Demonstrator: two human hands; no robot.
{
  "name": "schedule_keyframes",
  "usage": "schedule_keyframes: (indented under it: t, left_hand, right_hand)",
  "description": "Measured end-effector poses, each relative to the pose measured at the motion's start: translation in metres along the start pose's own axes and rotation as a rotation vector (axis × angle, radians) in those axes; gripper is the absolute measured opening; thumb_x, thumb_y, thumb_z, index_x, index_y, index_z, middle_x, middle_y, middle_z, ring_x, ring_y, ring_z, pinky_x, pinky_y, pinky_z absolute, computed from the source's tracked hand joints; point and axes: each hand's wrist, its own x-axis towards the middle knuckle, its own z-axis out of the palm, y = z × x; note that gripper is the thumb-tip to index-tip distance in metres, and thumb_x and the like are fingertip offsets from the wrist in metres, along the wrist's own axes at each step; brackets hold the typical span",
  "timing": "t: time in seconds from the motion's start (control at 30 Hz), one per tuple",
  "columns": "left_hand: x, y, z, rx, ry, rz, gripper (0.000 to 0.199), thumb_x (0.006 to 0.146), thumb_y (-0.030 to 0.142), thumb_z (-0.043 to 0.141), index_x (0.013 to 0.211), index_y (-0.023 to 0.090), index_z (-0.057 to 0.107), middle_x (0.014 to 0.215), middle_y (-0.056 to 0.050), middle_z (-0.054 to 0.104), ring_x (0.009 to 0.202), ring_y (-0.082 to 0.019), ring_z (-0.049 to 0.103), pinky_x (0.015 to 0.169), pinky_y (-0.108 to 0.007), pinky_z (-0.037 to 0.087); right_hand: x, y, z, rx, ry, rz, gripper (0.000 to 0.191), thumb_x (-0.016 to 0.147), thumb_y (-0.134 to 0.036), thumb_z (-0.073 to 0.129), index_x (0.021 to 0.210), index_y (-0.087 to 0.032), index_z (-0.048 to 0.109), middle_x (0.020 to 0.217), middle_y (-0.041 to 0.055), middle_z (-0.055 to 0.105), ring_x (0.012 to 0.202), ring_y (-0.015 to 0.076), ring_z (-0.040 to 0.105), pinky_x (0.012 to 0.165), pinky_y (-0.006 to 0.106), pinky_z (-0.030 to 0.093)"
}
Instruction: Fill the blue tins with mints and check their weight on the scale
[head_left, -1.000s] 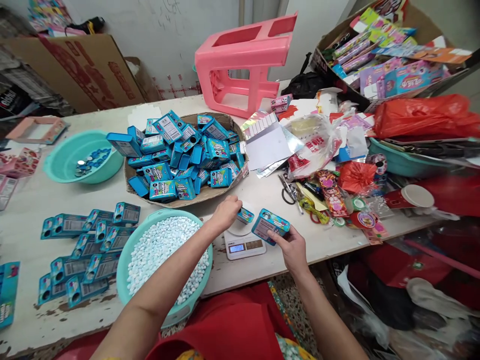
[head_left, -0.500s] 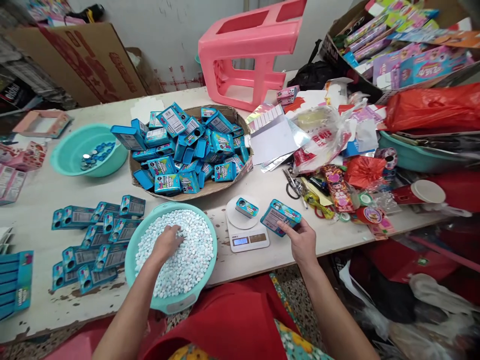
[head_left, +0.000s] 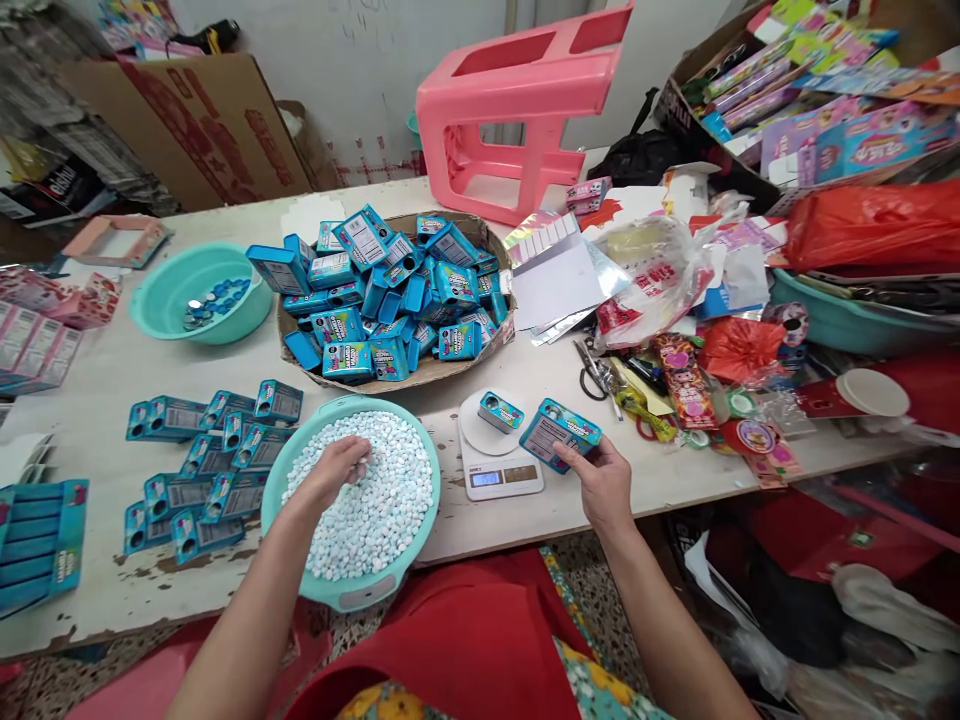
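My left hand [head_left: 341, 470] hovers low over small white and pale blue candies [head_left: 367, 530] in a turquoise basin [head_left: 427, 500]. Its fingers are curled together around a few candies, mostly hidden by the hand. In my right hand [head_left: 604, 480] is a blue candy tin [head_left: 551, 437], gripped at its right end, tilted, with a round hole in its top. Just left of that tin, another blue tin [head_left: 500, 411] rests on the round plate of a white digital scale [head_left: 514, 482]. The scale's display is lit, but its digits are too blurred to read.
A cardboard tray [head_left: 337, 385] heaped with blue tins stands behind the basin. Several tins [head_left: 225, 495] lie grouped at left. A second turquoise bowl [head_left: 142, 320] holds small blue and silver discs. Scissors [head_left: 592, 370] and mixed packaging crowd the right, near a pink stool [head_left: 517, 90].
My left hand has risen slightly from the candies, its fingers drawn together. My right hand still holds the tin in nearly the same place. The view has shifted a little to the left.
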Motion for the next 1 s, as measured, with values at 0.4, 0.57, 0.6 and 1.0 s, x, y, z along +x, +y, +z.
schedule_keyframes:
  t: [0.4, 0.57, 0.6, 1.0]
  left_hand:
    - [0.075, 0.101, 0.171, 1.058, -0.234, 0.604, 0.020, 0.077, 0.015, 0.046, 0.085, 0.017, 0.065, 0.089, -0.007, 0.060, 0.081, -0.019, 0.057, 0.071, -0.027, 0.041]
    - [0.079, 0.101, 0.180, 1.173, -0.203, 0.681, 0.029, 0.075, 0.010, 0.044, 0.097, 0.019, 0.061, 0.093, -0.007, 0.058, 0.078, -0.019, 0.057, 0.067, -0.028, 0.040]
    - [0.079, 0.101, 0.179, 1.179, -0.196, 0.694, 0.029, 0.075, 0.010, 0.045, 0.098, 0.019, 0.060, 0.093, -0.007, 0.058, 0.078, -0.019, 0.057, 0.066, -0.028, 0.040]
    - [0.067, 0.088, 0.125, 0.209, -0.106, 0.375, 0.020, 0.073, 0.029, 0.055, 0.086, 0.015, 0.058, 0.067, -0.001, 0.058, 0.053, -0.011, 0.051, 0.050, -0.022, 0.041]
  right_hand:
    - [0.005, 0.000, -0.027, 0.075, 0.052, 0.041, 0.036, 0.061, -0.033, 0.078, 0.090, -0.017, 0.066, 0.084, 0.0031, 0.071, 0.077, 0.0197, 0.062, 0.072, 0.034, 0.052]
    - [0.009, 0.002, -0.037, 0.063, 0.073, 0.055, 0.037, 0.061, -0.035, 0.078, 0.090, -0.017, 0.066, 0.084, 0.0039, 0.071, 0.077, 0.0209, 0.063, 0.072, 0.035, 0.052]
    - [0.009, 0.002, -0.037, 0.062, 0.070, 0.057, 0.036, 0.061, -0.035, 0.078, 0.090, -0.017, 0.066, 0.084, 0.0038, 0.071, 0.076, 0.0207, 0.063, 0.072, 0.035, 0.052]
    - [0.020, -0.004, -0.026, 0.026, 0.071, 0.023, 0.038, 0.059, -0.036, 0.079, 0.090, -0.017, 0.066, 0.081, 0.0034, 0.071, 0.075, 0.0201, 0.063, 0.071, 0.035, 0.051]
